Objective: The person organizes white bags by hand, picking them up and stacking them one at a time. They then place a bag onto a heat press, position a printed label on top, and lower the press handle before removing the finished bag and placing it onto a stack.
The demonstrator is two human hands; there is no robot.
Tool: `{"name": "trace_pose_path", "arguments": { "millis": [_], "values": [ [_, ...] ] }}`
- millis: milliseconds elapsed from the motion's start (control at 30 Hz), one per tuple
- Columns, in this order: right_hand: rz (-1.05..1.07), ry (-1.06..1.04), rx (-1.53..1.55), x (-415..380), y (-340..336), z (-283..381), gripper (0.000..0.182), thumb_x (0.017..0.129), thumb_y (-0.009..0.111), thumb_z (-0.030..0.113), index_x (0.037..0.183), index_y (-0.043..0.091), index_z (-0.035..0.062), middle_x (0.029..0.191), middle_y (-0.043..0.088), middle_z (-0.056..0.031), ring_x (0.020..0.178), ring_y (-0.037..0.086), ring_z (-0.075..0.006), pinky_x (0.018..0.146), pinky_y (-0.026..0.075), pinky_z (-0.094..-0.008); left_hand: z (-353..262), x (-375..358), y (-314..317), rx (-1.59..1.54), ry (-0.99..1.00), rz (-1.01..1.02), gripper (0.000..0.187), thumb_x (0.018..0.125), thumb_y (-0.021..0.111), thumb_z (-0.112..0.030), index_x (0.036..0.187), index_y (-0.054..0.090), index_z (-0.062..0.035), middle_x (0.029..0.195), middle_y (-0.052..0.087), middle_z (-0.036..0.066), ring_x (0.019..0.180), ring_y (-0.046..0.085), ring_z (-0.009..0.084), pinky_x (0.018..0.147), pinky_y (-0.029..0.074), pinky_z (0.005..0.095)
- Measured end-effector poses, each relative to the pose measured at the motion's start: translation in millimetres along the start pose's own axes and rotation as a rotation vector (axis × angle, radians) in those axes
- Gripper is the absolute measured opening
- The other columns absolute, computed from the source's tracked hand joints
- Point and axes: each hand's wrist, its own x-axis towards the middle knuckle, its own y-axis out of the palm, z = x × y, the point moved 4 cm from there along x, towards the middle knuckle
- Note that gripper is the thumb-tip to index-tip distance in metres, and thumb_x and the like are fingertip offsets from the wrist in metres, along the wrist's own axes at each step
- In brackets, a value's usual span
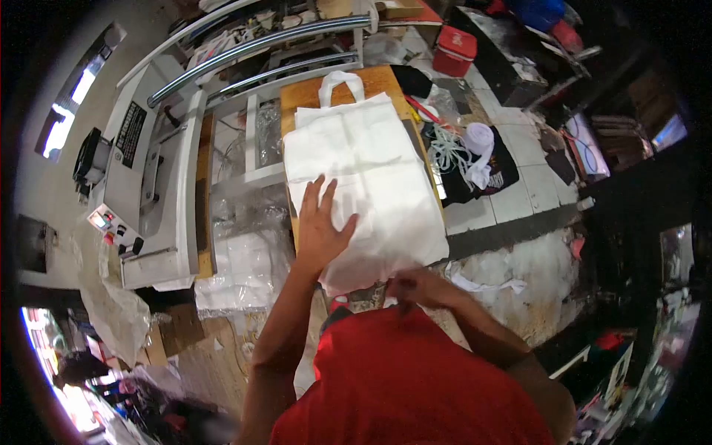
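A stack of white fabric tote bags lies on a wooden board, with a looped white handle at the far end. My left hand rests over the left side of the top bag, fingers spread and holding nothing. Close to the near edge of the bags is my right hand, low in front of my red shirt. That hand is dark and blurred, so its fingers and anything in them cannot be made out.
At left stands a press-like machine with metal rails. Below it lie plastic-wrapped white bundles. To the right, a white roll and tangled cord lie on black cloth. Farther back is a red box.
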Motion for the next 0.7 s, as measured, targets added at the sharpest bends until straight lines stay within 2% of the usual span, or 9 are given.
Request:
{"name": "trace_pose_path", "arguments": {
  "millis": [33,67,100,167,233,367,533,600,700],
  "values": [
    [0.032,0.000,0.006,2.2,8.2,-0.6,0.025,0.093,0.068,0.016,0.115,0.062,0.0065,0.120,0.064,-0.0096,0.106,0.062,-0.0153,0.089,0.053,-0.0338,-5.8,-6.8,0.8,0.073,-0.048,-0.001,0.110,0.080,0.070,-0.065,0.159,0.018,-0.0094,0.165,0.009,0.022,0.152,0.008,0.0435,0.121,0.012,0.0555],
    [-0.131,-0.214,-0.091,15.6,-4.6,13.7,0.022,0.092,0.068,0.013,0.112,0.062,0.0046,0.116,0.064,-0.0105,0.101,0.063,-0.0173,0.085,0.053,-0.0330,-8.3,-14.4,-1.4,0.147,-0.095,-0.003,0.114,0.078,0.068,-0.070,0.158,0.019,-0.0056,0.164,0.008,0.025,0.151,0.007,0.0458,0.121,0.010,0.0563],
    [-0.340,-0.408,-0.266,10.2,-93.1,33.8,0.020,0.091,0.068,0.010,0.109,0.062,0.0026,0.112,0.064,-0.0114,0.097,0.064,-0.0192,0.080,0.054,-0.0321,-42.8,34.1,41.2,0.089,-0.095,-0.053,0.114,0.078,0.068,-0.070,0.158,0.019,-0.0056,0.164,0.008,0.025,0.151,0.007,0.0458,0.121,0.010,0.0563],
    [-0.736,-0.624,-0.471,30.7,-118.3,85.1,0.024,0.087,0.070,0.007,0.109,0.063,0.0019,0.107,0.062,-0.0146,0.097,0.063,-0.0261,0.083,0.052,-0.0365,-47.9,24.9,44.1,0.317,-0.147,0.123,0.121,0.073,0.067,-0.077,0.158,0.019,-0.0053,0.164,0.007,0.025,0.151,0.003,0.0463,0.121,0.009,0.0563],
    [-1.083,-1.054,-0.885,59.6,-133.3,105.5,0.026,0.083,0.072,0.006,0.108,0.065,0.0039,0.098,0.065,-0.0140,0.082,0.066,-0.0307,0.078,0.053,-0.0368,-41.2,19.1,41.0,0.326,-0.180,0.160,0.126,0.069,0.067,-0.080,0.159,0.018,-0.0056,0.165,0.007,0.024,0.152,0.002,0.0460,0.121,0.009,0.0569],
    [-0.823,-0.943,-0.984,108.4,-164.6,93.7,0.023,0.080,0.073,0.006,0.102,0.069,0.0025,0.094,0.065,-0.0148,0.084,0.065,-0.0345,0.079,0.054,-0.0408,-43.2,23.5,39.8,0.374,-0.190,0.193,0.127,0.067,0.068,-0.080,0.160,0.017,-0.0096,0.165,0.005,0.023,0.152,0.001,0.0462,0.120,0.008,0.0596],
    [-0.481,-0.576,-0.588,111.6,-185.3,100.9,0.018,0.085,0.073,0.014,0.098,0.073,0.0020,0.093,0.070,-0.0142,0.084,0.069,-0.0266,0.077,0.054,-0.0359,-45.0,23.7,36.5,0.351,-0.219,0.168,0.123,0.066,0.072,-0.077,0.159,0.023,-0.0128,0.166,0.009,0.020,0.152,0.003,0.0436,0.120,0.009,0.0599],
    [-0.362,-0.448,-0.469,101.9,-188.5,107.3,0.024,0.088,0.072,0.017,0.109,0.074,0.0043,0.102,0.074,-0.0143,0.091,0.070,-0.0227,0.081,0.053,-0.0342,-47.8,24.2,27.9,0.317,-0.171,0.029,0.105,0.070,0.080,-0.061,0.152,0.037,-0.0100,0.158,0.029,0.019,0.146,0.026,0.0417,0.114,0.022,0.0612],
    [-0.357,-0.524,-0.520,93.3,-185.0,108.5,0.022,0.089,0.070,0.012,0.109,0.074,0.0039,0.099,0.074,-0.0136,0.089,0.070,-0.0220,0.083,0.054,-0.0338,-38.5,34.9,23.4,0.168,-0.240,-0.057,0.082,0.076,0.082,-0.040,0.145,0.047,-0.0110,0.144,0.046,0.016,0.130,0.045,0.0373,0.107,0.031,0.0576]
  ]
}}
